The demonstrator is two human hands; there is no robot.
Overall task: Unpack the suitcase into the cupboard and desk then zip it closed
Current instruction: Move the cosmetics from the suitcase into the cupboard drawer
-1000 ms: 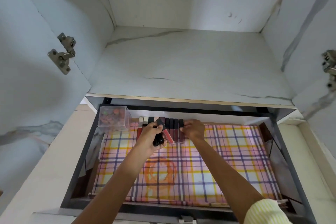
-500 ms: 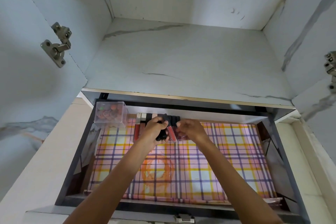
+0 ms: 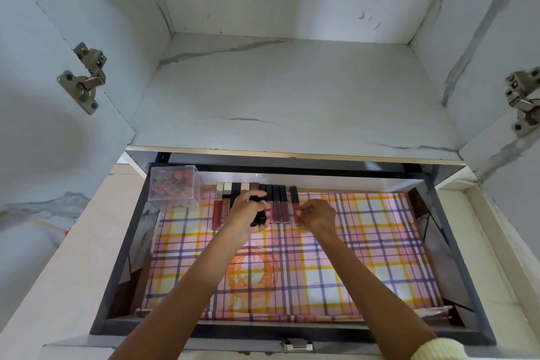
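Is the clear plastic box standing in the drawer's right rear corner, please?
No, the clear plastic box stands in the left rear corner of the drawer, left of the row of lip gloss tubes.

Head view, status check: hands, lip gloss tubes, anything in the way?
Left hand grips black tubes. Right hand pinches lip gloss tube, lying just right of the row at drawer back. Nothing in the way.
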